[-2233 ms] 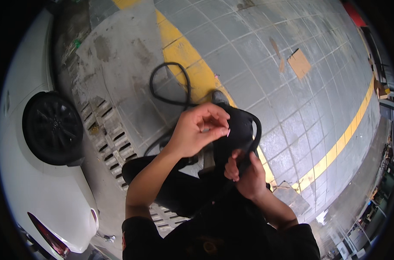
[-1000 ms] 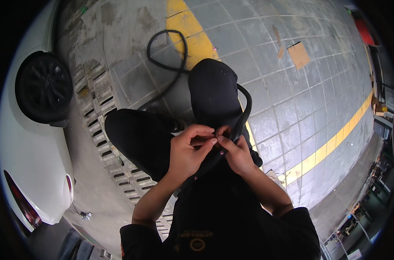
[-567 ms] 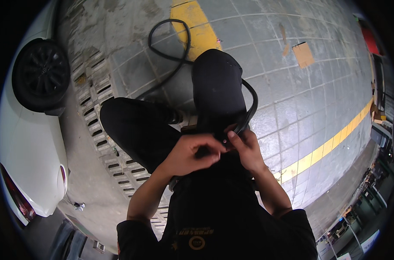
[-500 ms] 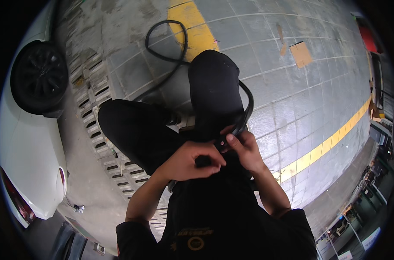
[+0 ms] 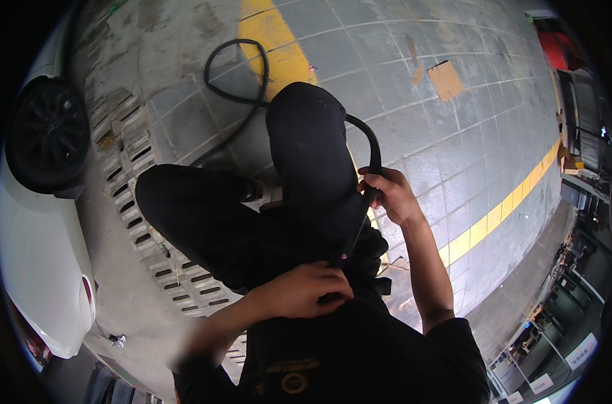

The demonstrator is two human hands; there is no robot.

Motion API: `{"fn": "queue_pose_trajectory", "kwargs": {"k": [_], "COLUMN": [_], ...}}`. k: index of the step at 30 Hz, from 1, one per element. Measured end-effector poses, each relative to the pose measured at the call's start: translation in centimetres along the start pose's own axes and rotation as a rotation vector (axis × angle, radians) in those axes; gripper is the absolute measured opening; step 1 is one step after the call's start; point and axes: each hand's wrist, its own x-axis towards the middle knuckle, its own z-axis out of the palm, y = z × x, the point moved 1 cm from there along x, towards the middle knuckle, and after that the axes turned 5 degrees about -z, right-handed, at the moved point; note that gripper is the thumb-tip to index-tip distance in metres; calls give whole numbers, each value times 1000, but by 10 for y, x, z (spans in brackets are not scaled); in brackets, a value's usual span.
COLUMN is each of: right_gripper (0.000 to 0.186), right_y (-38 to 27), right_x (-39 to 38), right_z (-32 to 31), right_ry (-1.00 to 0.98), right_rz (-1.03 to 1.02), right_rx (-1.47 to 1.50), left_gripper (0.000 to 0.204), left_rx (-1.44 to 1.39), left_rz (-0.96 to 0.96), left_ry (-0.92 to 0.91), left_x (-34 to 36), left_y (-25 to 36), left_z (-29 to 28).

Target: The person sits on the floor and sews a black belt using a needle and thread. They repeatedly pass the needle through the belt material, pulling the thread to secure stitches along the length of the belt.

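A long black rubber strip (image 5: 373, 145), like a car door seal, bends round my raised knee and down towards my lap. My right hand (image 5: 387, 192) is closed round it to the right of the knee, thumb and fingers pinching it. From there a straight length with a small pink spot runs down to my left hand (image 5: 311, 291). That hand is closed in front of my belly, fingers curled at the strip's lower part; the end itself is hidden against dark clothing. Beyond my knee the strip lies in a loop on the floor.
On the left stands a white car (image 5: 47, 249) with a black wheel (image 5: 49, 135). A slotted drain grate (image 5: 141, 232) runs beside my leg. Yellow lines (image 5: 478, 232) cross the grey tiles (image 5: 387, 87), where a cardboard piece (image 5: 446, 81) lies. Shelving with clutter (image 5: 555, 323) is at right.
My right hand has moved up and right along the strip, away from the left. My left hand has come lower, and the length between them now stretches straight. The view has shifted slightly.
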Motion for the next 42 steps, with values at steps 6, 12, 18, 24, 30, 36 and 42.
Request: {"fn": "queue_pose_trajectory", "kwargs": {"k": [6,12,18,24,30,36,42], "right_gripper": [38,21,21,22,24,28,27], "right_y": [-27,-45,-24,-35,-51,-57,-58], "right_x": [-12,-33,-29,-50,-71,-76,-78], "right_z": [-2,20,30,53,65,71,78], "right_ry": [-259,-455,-343,-251,-254,-230,-202], "right_rz": [-198,-640,-598,-638,-678,-664,-627], "right_rx": [87,371,380,282,254,229,213], "left_gripper": [21,21,14,19,19,18,16], "left_rx": [35,-54,-146,-136,-71,60,250], "left_rz": [-18,12,84,208,245,306,291], "left_ry": [101,215,693,873,915,953,982], "left_x": [-12,-24,-24,23,29,26,24], "left_y": [3,18,15,23,35,42,43], "left_z": [-3,-28,-54,-45,-45,-51,-54]}}
